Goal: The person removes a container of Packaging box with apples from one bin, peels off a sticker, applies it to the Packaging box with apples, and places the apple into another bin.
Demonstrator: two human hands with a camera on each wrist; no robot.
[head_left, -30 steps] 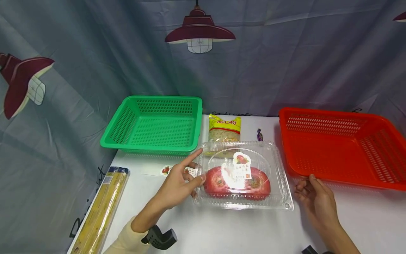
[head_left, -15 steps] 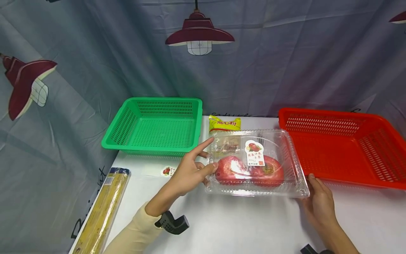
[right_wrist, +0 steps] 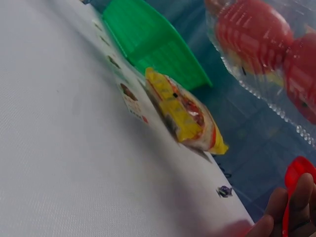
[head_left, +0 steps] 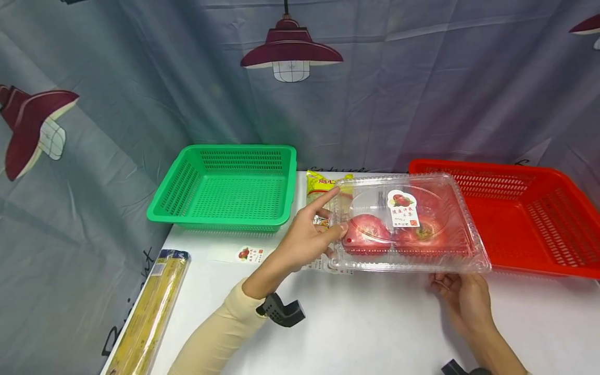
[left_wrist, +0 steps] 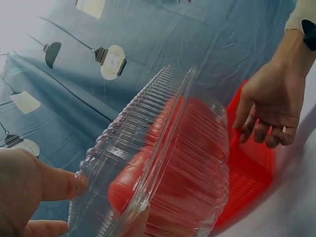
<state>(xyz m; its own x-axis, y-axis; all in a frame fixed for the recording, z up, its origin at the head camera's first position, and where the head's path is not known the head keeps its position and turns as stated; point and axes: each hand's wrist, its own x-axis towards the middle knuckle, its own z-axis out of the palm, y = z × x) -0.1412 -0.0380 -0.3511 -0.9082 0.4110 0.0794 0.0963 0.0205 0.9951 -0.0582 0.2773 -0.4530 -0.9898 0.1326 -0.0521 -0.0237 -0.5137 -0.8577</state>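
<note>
A clear plastic clamshell box (head_left: 377,198) with two large red fruits (head_left: 367,233) inside is held above the table, tilted. On its lid sits a fruit-printed sticker (head_left: 403,209). My left hand (head_left: 307,237) pinches the box's left side, thumb on the lid and index finger stretched along the edge. The red plastic basket (head_left: 529,219) stands at the right, partly behind the box. At its near left corner, my right hand (head_left: 469,302) grips the rim between thumb and curled fingers; the right wrist view shows the red rim between those fingers. The box hides that corner in the head view.
A green basket (head_left: 225,200) stands at the back left. Behind the box lies a yellow pasta bag (head_left: 321,182), partly covered. A small purple-wrapped candy (right_wrist: 224,191) lies near the back edge. Fruit stickers (head_left: 250,254) lie mid-table. A long yellow packet (head_left: 150,307) lies at the left edge.
My left hand has carried the box rightward and away from me, so it now overlaps the red basket's left side. My right hand has stayed at the basket's corner.
</note>
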